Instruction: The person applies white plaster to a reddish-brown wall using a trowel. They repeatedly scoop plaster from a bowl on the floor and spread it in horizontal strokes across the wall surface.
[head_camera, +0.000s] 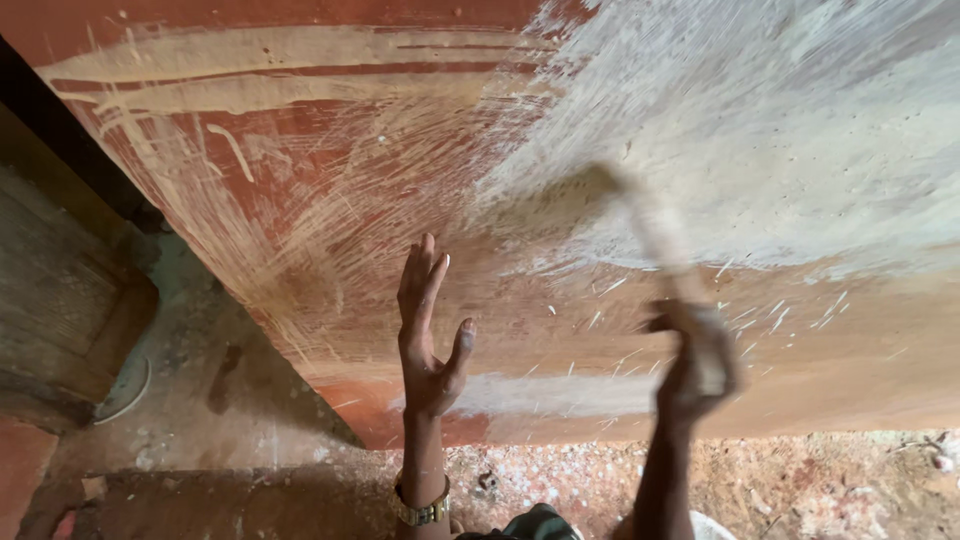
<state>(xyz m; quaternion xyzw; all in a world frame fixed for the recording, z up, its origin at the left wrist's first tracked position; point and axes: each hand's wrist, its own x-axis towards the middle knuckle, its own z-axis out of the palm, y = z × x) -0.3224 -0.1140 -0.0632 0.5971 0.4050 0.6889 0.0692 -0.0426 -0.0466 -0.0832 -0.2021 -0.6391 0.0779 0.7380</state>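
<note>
Brush (640, 225), blurred, is gripped in the closed right hand (697, 365) and laid against the red wall (300, 150), up-right of the left hand (428, 335), held open, fingers straight, empty.

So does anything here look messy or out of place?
Yes: pale flecks are scattered over the floor below the red wall, whose whitish coat is streaky and patchy. The right hand holds a blurred brush; the left hand is open.

Reddish-brown wall (300, 200) streaked with pale wash, thick whitish coat at upper right. Dusty, paint-speckled floor (800, 490) below. Dark gap and rough wooden surface (50, 290) at left.
</note>
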